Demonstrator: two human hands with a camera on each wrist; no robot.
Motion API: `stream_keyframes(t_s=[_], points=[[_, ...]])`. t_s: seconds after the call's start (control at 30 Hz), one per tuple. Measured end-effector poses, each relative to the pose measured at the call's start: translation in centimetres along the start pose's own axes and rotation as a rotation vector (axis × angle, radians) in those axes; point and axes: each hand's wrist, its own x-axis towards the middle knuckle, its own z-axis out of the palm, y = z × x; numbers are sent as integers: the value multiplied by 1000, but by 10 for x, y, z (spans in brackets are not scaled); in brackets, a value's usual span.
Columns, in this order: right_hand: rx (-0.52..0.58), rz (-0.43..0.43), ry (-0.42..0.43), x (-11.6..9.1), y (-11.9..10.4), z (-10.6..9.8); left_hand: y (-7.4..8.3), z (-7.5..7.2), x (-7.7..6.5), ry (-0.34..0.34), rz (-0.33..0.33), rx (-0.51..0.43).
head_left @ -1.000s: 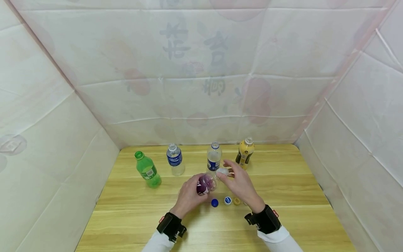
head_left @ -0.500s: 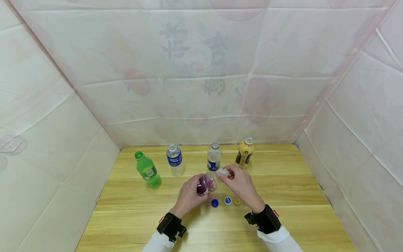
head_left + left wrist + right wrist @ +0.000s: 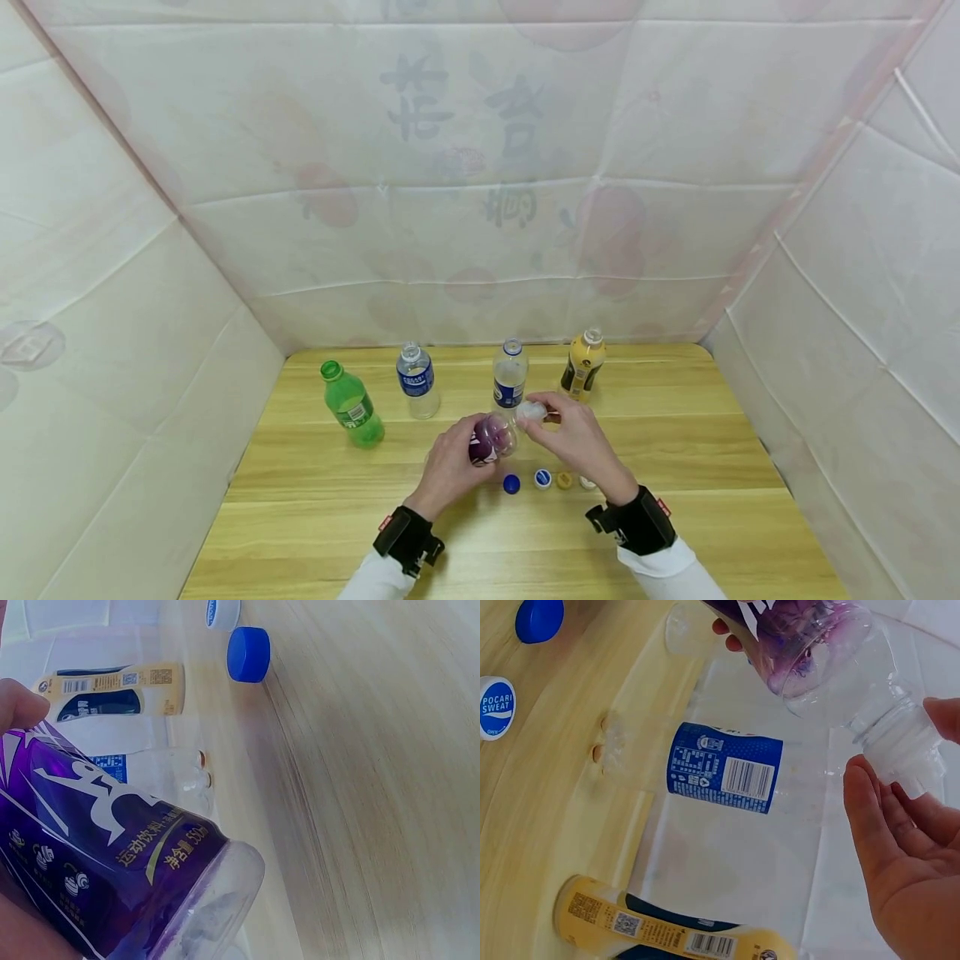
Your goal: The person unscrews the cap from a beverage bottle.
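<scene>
My left hand (image 3: 450, 462) grips a clear bottle with a purple label (image 3: 483, 442) round its body, tilted with its neck toward the right hand. In the left wrist view the purple label (image 3: 112, 832) and the bottle's lower end show large. My right hand (image 3: 579, 440) pinches a translucent white cap (image 3: 531, 411) at the bottle's mouth. Seen from the right wrist, thumb and fingers lie on either side of this cap (image 3: 909, 754), which sits on or over the neck; whether it is threaded on I cannot tell.
Behind the hands stand uncapped bottles: green (image 3: 354, 408), clear blue-labelled (image 3: 417, 382), another clear one (image 3: 511, 375) and yellow (image 3: 583, 362). Loose caps lie in front: blue (image 3: 512, 483), white-and-blue (image 3: 543, 478), yellow (image 3: 564, 480) and whitish (image 3: 587, 482). Cloth walls surround the wooden table (image 3: 300, 517).
My right fingers, spread a second ago, have drawn in around the cap. The right wrist has shifted slightly right, uncovering more of the whitish cap. Left hand and bottle keep still.
</scene>
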Motion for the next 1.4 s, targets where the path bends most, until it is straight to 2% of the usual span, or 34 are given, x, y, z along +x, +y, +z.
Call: stream_keyframes(t_s=[0.2, 0.73, 0.87, 1.03, 1.13, 1.27, 1.4], points=[[38, -57, -31, 0, -1, -2, 1, 0, 0, -12, -6, -5], [69, -46, -99, 0, 0, -3, 0, 0, 0, -19, -10, -15], [46, 0, -70, 1, 0, -1, 0, 0, 0, -22, -15, -20], [-43, 69, 16, 2, -1, 2, 1, -2, 0, -25, -18, -25], [-99, 78, 52, 3, -3, 2, 1, -2, 0, -26, -17, -27], [-128, 77, 59, 3, -3, 2, 1, -2, 0, -25, -12, -23], [-96, 88, 32, 3, -3, 0, 1, -1, 0, -21, -12, -16]])
